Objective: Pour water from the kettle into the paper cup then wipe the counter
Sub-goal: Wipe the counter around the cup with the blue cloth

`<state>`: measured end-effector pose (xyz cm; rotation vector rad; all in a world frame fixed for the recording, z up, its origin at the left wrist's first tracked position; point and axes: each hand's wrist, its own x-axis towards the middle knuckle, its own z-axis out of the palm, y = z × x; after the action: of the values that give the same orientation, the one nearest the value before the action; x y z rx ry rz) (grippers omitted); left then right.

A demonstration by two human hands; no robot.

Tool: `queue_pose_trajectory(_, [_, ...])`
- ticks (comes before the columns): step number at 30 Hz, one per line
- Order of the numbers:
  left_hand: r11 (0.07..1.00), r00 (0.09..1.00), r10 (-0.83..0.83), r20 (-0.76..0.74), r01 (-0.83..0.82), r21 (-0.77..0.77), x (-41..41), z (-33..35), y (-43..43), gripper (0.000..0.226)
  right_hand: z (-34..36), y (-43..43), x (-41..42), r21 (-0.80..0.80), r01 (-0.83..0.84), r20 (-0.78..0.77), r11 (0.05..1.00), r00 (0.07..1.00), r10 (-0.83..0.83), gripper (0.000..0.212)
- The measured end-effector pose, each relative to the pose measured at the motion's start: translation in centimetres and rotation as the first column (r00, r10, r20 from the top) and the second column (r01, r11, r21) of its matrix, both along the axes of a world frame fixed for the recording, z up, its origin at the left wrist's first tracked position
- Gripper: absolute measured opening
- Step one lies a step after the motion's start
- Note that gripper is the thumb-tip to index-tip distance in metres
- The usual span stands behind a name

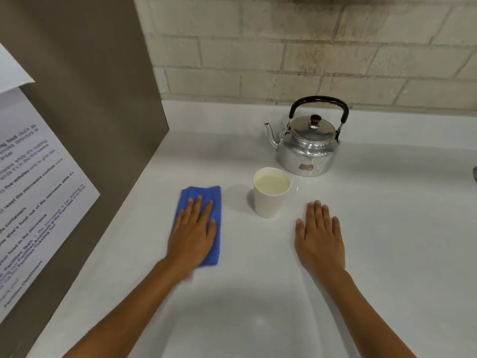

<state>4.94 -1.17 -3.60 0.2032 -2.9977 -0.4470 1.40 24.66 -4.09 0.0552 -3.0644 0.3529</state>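
Paper cup [271, 196] sits mid-counter, upright, filled w/ water close to the rim, so the pour looks done. Kettle [308, 146] stands just beyond it to the far right, lid on, handle up, spout pointing left, apart from the cup but near.

Wipe stage now. Blue cloth [200, 223] lies folded on the white counter [258, 306], left of the cup w/ a gap between. Left hand [192, 235] is flat on top of it, fingers spread, pressing down, not gripping. Right hand [320, 239] is flat on the bare counter, near right of the cup, fingers extended, holding nothing.

Risks, as I judge them: the cup is full and light, sitting right between both hands. A wide stroke to the right w/ the cloth could clip its base and tip or slosh it, making more mess to wipe. Same if the right hand slides left. Cloth under an open palm may also bunch or slip out. The brown panel [90, 125] blocks leftward strokes.
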Motion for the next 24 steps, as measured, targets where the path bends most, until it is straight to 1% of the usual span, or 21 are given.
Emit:
queue_pose_trajectory(2, [0.994, 0.992, 0.109, 0.06, -0.109, -0.014, -4.0, 0.8, 0.6, 0.052, 0.0, -0.1, -0.1, -0.001, 0.004, 0.002, 1.0, 1.0, -0.004, 0.057])
queue_pose_trajectory(4, [0.992, 0.987, 0.122, 0.101, -0.122, -0.011, -7.2, 1.1, 2.8, 0.053, 0.0, -0.2, -0.1, 0.001, 0.007, 0.001, 1.0, 1.0, -0.007, 0.057])
queue_pose_trajectory(5, [0.996, 0.991, 0.09, 0.103, -0.089, -0.006, -8.0, 1.0, 4.0, 0.053, -0.1, -0.2, -0.2, 0.003, 0.006, -0.003, 1.0, 1.0, -0.006, 0.057])
queue_pose_trajectory(7, [1.0, 0.996, -0.03, 0.089, 0.03, 0.003, -7.7, 0.6, 5.7, 0.053, -0.1, -0.1, -0.2, 0.001, 0.0, -0.007, 1.0, 1.0, 0.0, 0.058])
queue_pose_trajectory(9, [0.989, 0.989, -0.147, 0.034, 0.147, 0.004, -6.4, 0.1, 5.1, 0.052, -0.2, 0.0, -0.1, -0.006, -0.006, -0.005, 1.0, 1.0, 0.006, 0.058])
queue_pose_trajectory(11, [0.977, 0.977, -0.211, -0.022, 0.212, 0.01, -5.6, -0.2, 3.0, 0.051, -0.2, 0.1, -0.1, -0.002, -0.003, -0.01, 1.0, 1.0, 0.003, 0.058])
queue_pose_trajectory(13, [0.981, 0.981, -0.192, -0.038, 0.193, 0.018, -6.6, -0.3, 0.8, 0.05, -0.1, 0.1, -0.1, -0.001, 0.0, -0.01, 1.0, 1.0, 0.0, 0.057])
queue_pose_trajectory(15, [0.994, 0.994, -0.108, -0.025, 0.108, 0.007, -9.1, 0.0, -0.8, 0.05, 0.0, 0.0, 0.0, 0.0, 0.001, -0.005, 1.0, 1.0, -0.001, 0.057])
queue_pose_trajectory(17, [0.997, 0.999, -0.041, -0.017, 0.04, -0.062, -12.5, 0.4, -1.2, 0.051, 0.1, -0.1, 0.0, -0.009, 0.001, -0.002, 1.0, 1.0, -0.001, 0.056])
queue_pose_trajectory(19, [0.992, 1.0, -0.012, 0.017, 0.014, -0.122, -15.6, 0.6, -0.6, 0.051, 0.2, -0.2, -0.1, -0.034, 0.002, 0.002, 0.999, 1.0, -0.002, 0.055])
queue_pose_trajectory(22, [0.99, 0.997, -0.028, 0.068, 0.037, -0.138, -18.7, 0.4, 0.9, 0.051, 0.2, -0.2, -0.1, -0.046, 0.001, 0.001, 0.999, 1.0, -0.001, 0.055])
queue_pose_trajectory(24, [0.982, 0.992, -0.099, 0.081, 0.111, -0.155, -19.7, 0.2, 1.7, 0.051, 0.2, -0.2, -0.1, -0.049, 0.0, 0.001, 0.999, 1.0, 0.0, 0.055])
